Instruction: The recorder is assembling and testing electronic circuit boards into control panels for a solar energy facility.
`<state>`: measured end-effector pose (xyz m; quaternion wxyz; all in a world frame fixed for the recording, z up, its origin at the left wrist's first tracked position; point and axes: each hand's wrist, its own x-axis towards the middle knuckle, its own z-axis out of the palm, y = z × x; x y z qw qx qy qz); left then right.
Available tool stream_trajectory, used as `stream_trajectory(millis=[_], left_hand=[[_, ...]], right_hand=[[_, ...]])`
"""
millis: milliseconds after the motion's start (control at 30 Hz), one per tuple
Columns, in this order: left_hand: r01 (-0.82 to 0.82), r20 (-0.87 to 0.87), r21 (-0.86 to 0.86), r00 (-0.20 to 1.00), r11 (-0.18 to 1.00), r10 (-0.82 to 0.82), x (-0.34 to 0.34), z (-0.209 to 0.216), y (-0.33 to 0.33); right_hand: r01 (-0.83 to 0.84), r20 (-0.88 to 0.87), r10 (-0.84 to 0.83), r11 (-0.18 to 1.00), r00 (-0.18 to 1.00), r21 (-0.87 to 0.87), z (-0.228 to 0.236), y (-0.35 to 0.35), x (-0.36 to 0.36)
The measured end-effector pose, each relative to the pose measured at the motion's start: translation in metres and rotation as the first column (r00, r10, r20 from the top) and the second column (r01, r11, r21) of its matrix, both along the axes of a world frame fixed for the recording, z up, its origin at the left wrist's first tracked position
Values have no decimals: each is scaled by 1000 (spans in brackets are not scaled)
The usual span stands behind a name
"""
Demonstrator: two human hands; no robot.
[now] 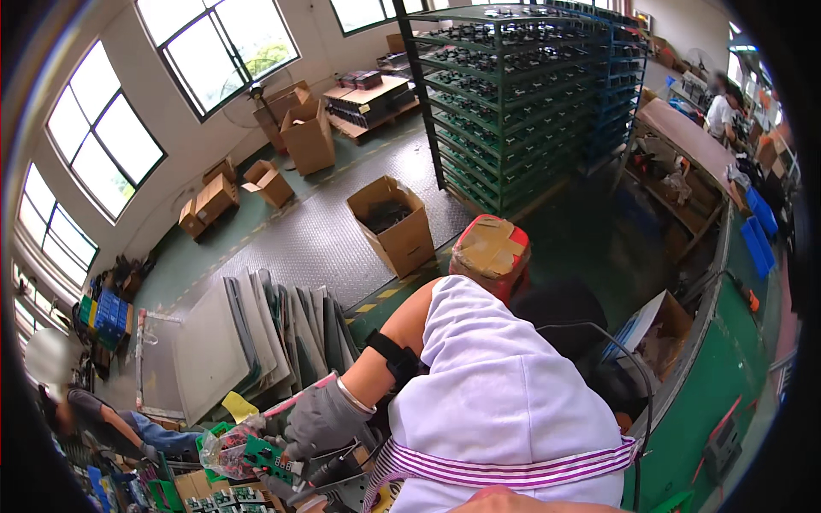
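Note:
At the lower left, my right hand point(329, 419), in a grey glove, is closed with its fingertips on a small green circuit board point(267, 456) that carries pale connectors. Below the board's lower edge is my left hand point(279, 488), also gloved; its fingers look closed on the board but are partly hidden. A clear plastic bag point(224, 451) with reddish contents lies beside the board. Just below my right wrist, a dark cylindrical piece with a cable point(332, 470) is close to both hands. A black band point(392, 357) circles my right forearm.
Upright flat panels point(218, 333) stand beyond my forearm. More circuit boards point(235, 498) are along the bottom left, near a seated person point(111, 419). An open cardboard box point(393, 227), a red stool point(493, 250) and a tall green rack point(505, 111) stand on the floor. A green-topped bench point(684, 402) is at the right.

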<state>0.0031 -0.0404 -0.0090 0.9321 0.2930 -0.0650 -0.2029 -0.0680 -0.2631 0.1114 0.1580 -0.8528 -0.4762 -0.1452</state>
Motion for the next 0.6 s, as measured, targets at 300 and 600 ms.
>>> stream_trajectory(millis=[300, 600], left_hand=[[-172, -37, 38, 984, 984, 174, -3, 10, 7], [-174, -131, -173, 980, 970, 152, -35, 6, 62]], right_hand=[[358, -87, -356, 934, 931, 11, -3, -39, -24], [381, -332, -423, 906, 843, -187, -73, -25, 76]])
